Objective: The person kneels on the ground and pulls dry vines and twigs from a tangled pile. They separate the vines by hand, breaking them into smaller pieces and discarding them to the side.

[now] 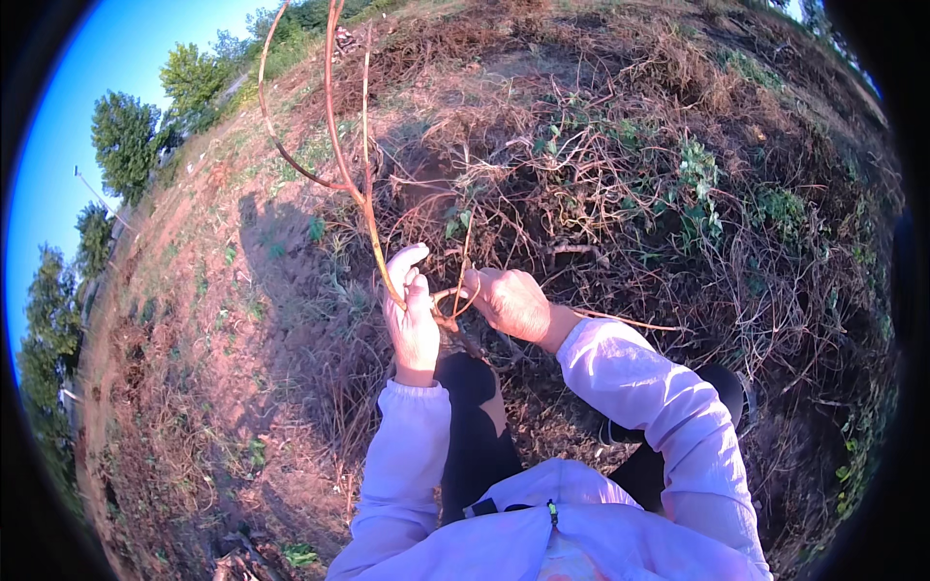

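Note:
A forked, reddish-brown woody branch (374,234) rises in front of me, its several bare shoots spreading toward the top of the view. My left hand (412,327) is around its lower stem, thumb on the near side. Close by on the right, my right hand (512,303) is closed in a fist on a thin side shoot (472,296), which bends in a small loop near the branch's base. A darker lower end of the stem (465,340) runs down toward my knee. Beyond my right wrist a thin twig (632,319) sticks out; whether it belongs to the same branch is unclear.
Tangled dry vines (603,174) with some green leaves cover the ground ahead and to the right. Reddish bare soil (240,305) slopes on the left. My dark-trousered leg (472,428) is just below the branch. Trees (123,141) line the far left edge.

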Demonstrator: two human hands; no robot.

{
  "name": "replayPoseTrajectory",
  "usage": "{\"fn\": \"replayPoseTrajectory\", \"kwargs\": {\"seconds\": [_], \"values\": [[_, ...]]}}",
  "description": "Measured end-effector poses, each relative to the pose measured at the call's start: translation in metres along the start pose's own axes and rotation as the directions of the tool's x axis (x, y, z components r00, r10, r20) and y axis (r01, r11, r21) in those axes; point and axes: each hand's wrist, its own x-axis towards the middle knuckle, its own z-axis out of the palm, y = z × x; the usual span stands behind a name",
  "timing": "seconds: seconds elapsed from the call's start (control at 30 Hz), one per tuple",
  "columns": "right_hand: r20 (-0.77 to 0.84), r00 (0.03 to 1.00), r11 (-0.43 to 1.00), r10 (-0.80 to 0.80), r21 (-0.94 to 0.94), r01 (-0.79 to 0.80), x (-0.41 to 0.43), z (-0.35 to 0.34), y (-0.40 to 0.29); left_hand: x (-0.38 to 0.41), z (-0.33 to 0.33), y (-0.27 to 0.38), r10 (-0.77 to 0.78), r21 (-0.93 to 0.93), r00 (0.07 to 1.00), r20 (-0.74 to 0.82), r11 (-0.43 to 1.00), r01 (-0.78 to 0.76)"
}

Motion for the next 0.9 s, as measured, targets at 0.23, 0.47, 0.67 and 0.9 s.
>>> {"fn": "replayPoseTrajectory", "kwargs": {"seconds": [0.23, 0.47, 0.67, 0.9], "values": [[-0.093, 0.945, 0.932, 0.315, 0.219, -0.289, -0.015, 0.033, -0.032, -0.022, 0.011, -0.003, -0.374, -0.243, 0.913, -0.162, 0.912, 0.331], [-0.162, 0.960, 0.950, 0.231, 0.252, -0.186, -0.016, 0.029, -0.025, -0.036, 0.010, -0.016, -0.286, -0.113, 0.954, -0.090, 0.954, 0.276], [-0.230, 0.929, 0.930, 0.290, 0.296, -0.217, -0.022, 0.036, -0.018, -0.033, 0.026, -0.009, -0.295, -0.175, 0.954, -0.057, 0.943, 0.281], [-0.274, 0.776, 0.674, 0.568, 0.695, -0.248, -0.014, 0.051, -0.033, -0.024, 0.026, -0.010, -0.366, -0.182, 0.930, 0.020, 0.914, 0.363]]}}
